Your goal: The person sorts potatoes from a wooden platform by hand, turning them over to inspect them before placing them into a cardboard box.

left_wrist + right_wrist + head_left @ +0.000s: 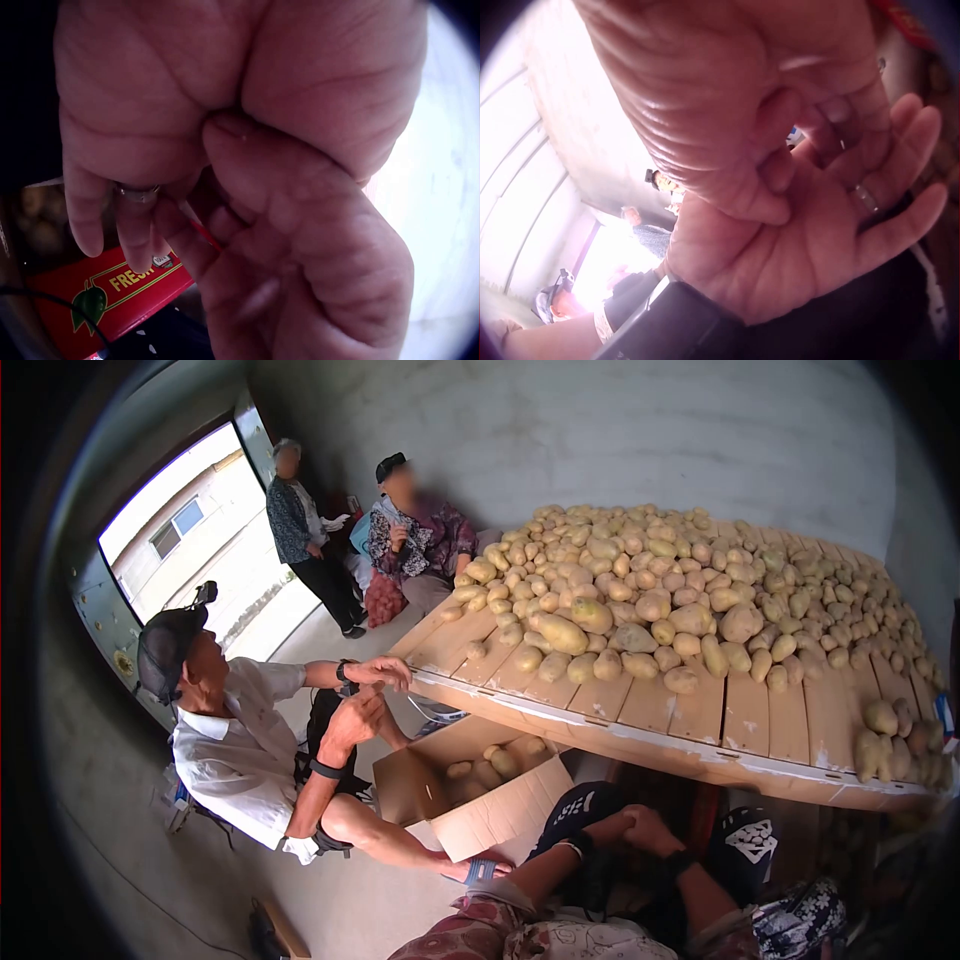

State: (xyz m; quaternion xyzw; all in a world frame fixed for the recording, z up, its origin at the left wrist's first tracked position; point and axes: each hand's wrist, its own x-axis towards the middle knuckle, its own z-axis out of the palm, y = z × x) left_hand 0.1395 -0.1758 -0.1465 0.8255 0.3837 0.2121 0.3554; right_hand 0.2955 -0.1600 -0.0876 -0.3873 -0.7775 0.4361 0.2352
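Note:
In the head view my two hands meet over my lap, below the table's front edge. My left hand (608, 827) has its palm turned up in the right wrist view, with a ring on one finger and the outer fingers loosely straight. My right hand (653, 832) grips it. The thumb of the right hand (315, 232) presses into the palm of the left hand (150, 90) in the left wrist view. Other fingers overlap between the palms and are partly hidden. No object shows between them.
Many potatoes (640, 590) are heaped on a slatted table (640, 710). A cardboard box (500, 810) with potatoes stands left of my legs, beside a seated person (240, 730). Two more people are near the doorway. A red printed box (112, 300) lies below my hands.

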